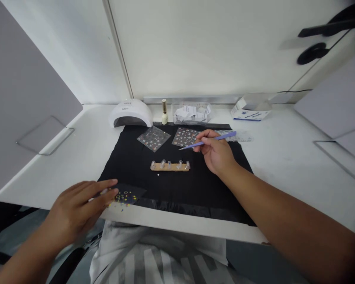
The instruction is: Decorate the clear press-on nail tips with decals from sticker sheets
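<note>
Left hand (77, 211) lies flat, fingers spread on a sticker sheet (126, 195) at the black mat's (177, 189) front edge; right hand (217, 154) pinches purple tweezers (208, 141) beyond the nail holder (170, 165).

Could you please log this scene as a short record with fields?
Left hand: fingertips on sticker sheet at the mat's near edge
Right hand: holds purple tweezers, tip pointing left
Mat: black, on white table
Mat centre: nail holder
Mat rear: two sticker sheets
Behind mat: nail lamp, bottle
</note>
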